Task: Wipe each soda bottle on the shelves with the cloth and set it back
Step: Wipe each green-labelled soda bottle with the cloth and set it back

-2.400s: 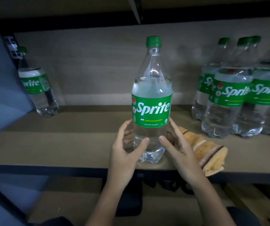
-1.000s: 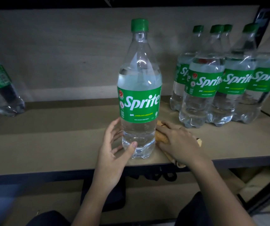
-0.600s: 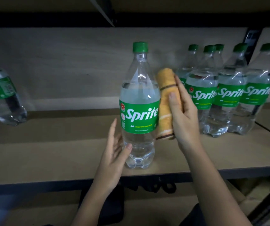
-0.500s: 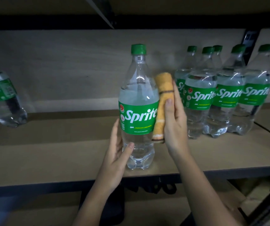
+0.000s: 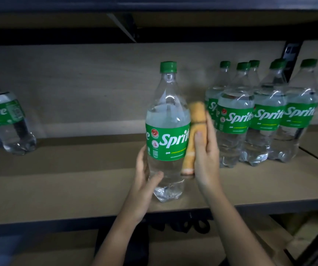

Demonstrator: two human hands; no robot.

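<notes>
Wrapped around the lower clear part of the standing soda bottle (image 5: 167, 131), the left hand (image 5: 144, 181) steadies it: the thumb lies across the near face below the green label, the fingers curl round the far left side. On the other side the right hand (image 5: 205, 150) grips the folded orange cloth (image 5: 193, 137), thumb on its near face, and presses it lengthwise against the bottle's right flank, from just above the label down past its lower edge.

That bottle stands upright on the shelf board (image 5: 77, 181), near its front edge, cap on. Well to its right and farther back stands a tight cluster of other bottles (image 5: 260, 120), all capped, labels facing forward. One lone bottle (image 5: 6, 121) stands near the far left, well apart from everything else.

By the look of it, wiping of this one bottle is in hand, with only the right side covered by the cloth. Next, the cloth likely needs to travel around or along the body, while the left hand turns or braces the bottle so it does not tip off the front edge. Whether the cluster is already wiped cannot be told.
</notes>
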